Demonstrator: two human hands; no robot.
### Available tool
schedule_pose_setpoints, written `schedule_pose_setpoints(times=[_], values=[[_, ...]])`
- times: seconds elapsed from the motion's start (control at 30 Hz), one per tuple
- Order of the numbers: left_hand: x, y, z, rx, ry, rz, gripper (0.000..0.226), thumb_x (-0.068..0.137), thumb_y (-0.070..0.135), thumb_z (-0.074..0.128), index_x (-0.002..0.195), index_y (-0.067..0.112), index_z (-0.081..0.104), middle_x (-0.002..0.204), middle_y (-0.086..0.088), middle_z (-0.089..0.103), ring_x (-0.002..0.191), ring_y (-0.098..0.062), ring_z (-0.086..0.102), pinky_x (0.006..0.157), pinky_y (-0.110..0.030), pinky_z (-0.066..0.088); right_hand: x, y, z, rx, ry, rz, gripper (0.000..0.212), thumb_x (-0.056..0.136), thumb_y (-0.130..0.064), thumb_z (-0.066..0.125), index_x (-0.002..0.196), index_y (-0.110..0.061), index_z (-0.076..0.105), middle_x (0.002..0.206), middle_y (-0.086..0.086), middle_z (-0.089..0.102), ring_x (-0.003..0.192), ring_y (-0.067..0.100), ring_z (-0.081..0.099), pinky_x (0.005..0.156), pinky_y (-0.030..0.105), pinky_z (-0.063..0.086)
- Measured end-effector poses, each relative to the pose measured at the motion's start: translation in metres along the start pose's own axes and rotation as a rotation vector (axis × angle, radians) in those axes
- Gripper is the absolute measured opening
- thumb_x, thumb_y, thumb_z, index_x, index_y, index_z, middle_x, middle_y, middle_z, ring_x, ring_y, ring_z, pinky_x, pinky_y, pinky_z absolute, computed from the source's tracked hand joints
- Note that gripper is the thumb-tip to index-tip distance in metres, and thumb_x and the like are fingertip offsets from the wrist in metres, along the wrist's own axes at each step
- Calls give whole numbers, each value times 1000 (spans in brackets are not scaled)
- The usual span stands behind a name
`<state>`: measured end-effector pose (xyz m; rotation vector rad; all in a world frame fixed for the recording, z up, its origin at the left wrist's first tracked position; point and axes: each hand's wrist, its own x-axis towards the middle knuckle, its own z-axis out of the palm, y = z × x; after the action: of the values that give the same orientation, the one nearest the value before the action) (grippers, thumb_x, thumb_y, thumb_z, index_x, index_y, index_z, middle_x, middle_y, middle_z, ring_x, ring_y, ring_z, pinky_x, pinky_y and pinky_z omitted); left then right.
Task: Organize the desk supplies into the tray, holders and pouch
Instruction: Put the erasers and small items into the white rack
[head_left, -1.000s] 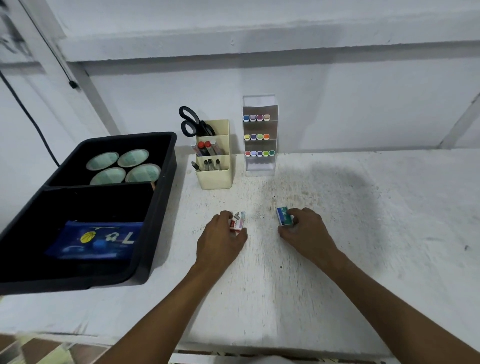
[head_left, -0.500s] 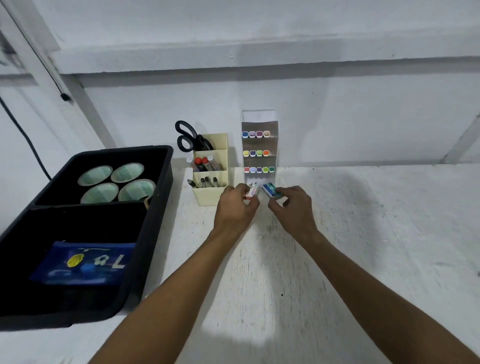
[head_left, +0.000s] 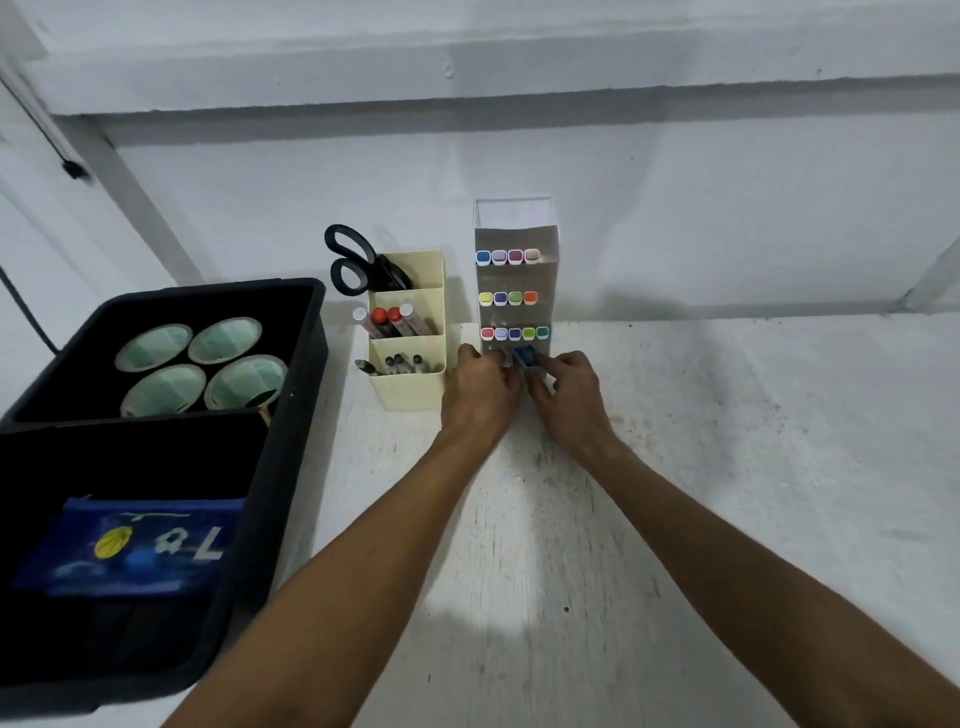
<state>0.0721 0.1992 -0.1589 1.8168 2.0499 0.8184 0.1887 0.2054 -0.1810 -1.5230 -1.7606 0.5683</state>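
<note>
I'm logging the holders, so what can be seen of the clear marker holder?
The clear marker holder is a tall, see-through box that looks like plastic, standing upright on the white desk against the wall, right of the cream holder. Three tiers show coloured marker caps: four, four, five. Both hands meet at its open base, holding small boxes there.

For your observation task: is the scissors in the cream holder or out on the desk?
In. The scissors stands in the cream holder's rear compartment, black handles poking above the rim.
</note>
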Motion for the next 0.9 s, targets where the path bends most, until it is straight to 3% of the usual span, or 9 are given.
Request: schedule_pose_setpoints(times=[0.17,0.33,0.53,0.9], values=[[8,-3,1,60,-47,7,29,98,31,46,114,24,69,106,-12,60,93,-33,60,76,-36,49,8,2,-2,-42,-28,-23,33,96,-11,46,126,-17,59,91,8,44,81,20,47,76,21,39],[15,-7,0,101,-63,36,28,97,18,47,111,18,71,102,-14,70,91,-34,64,74,-35,50,13,3,0,-105,-34,-13,33,98,-13,42,126,-19,59,85,7,46,75,19,45,64,19,32],[18,-5,3,113,-78,27,29,96,16,43,108,13,70,99,-16,70,87,-36,64,71,-34,49,17,0,2,-151,-24,-12,29,97,-14,43,115,-13,66,96,16,68,79,27,60,69,28,45],[17,-5,5,111,-121,-1,27,93,14,44,111,14,64,103,-16,69,92,-36,64,77,-38,53,24,0,0,-166,-143,56,31,94,-19,40,110,-11,65,95,16,70,78,29,64,72,36,54]])
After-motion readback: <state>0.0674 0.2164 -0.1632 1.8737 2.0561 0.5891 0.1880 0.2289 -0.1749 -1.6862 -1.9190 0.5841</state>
